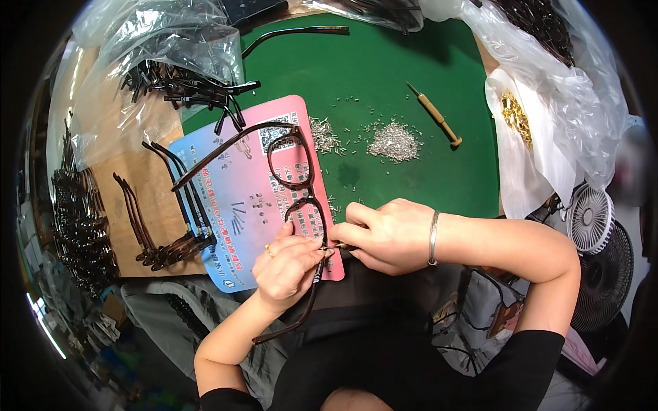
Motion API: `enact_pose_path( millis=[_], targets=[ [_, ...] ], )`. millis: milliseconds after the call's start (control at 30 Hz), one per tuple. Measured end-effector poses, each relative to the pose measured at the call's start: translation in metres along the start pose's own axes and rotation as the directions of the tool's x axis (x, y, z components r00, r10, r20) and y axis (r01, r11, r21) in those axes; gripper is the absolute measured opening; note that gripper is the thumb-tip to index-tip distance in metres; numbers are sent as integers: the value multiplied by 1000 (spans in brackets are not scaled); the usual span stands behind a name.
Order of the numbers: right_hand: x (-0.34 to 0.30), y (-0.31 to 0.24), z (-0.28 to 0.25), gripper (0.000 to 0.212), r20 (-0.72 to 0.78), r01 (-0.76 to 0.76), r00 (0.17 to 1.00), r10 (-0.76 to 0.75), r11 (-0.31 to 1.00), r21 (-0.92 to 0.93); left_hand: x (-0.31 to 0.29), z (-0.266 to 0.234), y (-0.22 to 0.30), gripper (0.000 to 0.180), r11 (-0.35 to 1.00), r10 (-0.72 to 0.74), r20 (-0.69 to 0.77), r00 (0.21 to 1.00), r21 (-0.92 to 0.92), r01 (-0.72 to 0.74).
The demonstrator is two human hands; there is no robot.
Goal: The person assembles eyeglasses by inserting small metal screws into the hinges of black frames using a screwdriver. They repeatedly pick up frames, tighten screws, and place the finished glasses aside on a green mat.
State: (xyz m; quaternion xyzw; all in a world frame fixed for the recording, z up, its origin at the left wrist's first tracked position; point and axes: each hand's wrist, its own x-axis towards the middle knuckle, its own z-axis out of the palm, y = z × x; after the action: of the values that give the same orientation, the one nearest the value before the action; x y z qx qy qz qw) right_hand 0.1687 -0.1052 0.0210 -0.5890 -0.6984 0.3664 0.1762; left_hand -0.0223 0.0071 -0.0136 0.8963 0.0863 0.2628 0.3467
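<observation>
My left hand (284, 267) is closed around the near end of a dark brown eyeglasses frame (310, 191), which lies over a pink and blue printed pad (255, 185). One temple arm stretches left across the pad; the other runs below my left hand toward my body. In my right hand (389, 236) is a thin brass-coloured screwdriver (343, 246), its tip meeting the frame at the near hinge beside my left fingertips. Most of its handle is hidden in my fingers. The screw itself is too small to make out.
A heap of tiny silver screws (395, 141) and a brass screwdriver (437, 115) lie on the green mat (411, 58). Loose temple arms (181, 250) rest at left, beside dark bundled parts (82, 219). Plastic bags (164, 41), gold pieces (515, 118) and a white fan (589, 218) surround the table.
</observation>
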Motion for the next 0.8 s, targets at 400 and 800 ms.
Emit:
enact_pose_path(
  millis=[400, 800],
  targets=[
    [-2, -4, 4, 27, -89, 65, 994, -67, 998, -27, -3, 1, 1, 16, 1000, -4, -11, 1000, -2, 4],
    [-38, 3, -2, 32, -303, -147, 944, 132, 989, -27, 48, -20, 23, 20, 816, -309, 23, 951, -507, 278]
  ],
)
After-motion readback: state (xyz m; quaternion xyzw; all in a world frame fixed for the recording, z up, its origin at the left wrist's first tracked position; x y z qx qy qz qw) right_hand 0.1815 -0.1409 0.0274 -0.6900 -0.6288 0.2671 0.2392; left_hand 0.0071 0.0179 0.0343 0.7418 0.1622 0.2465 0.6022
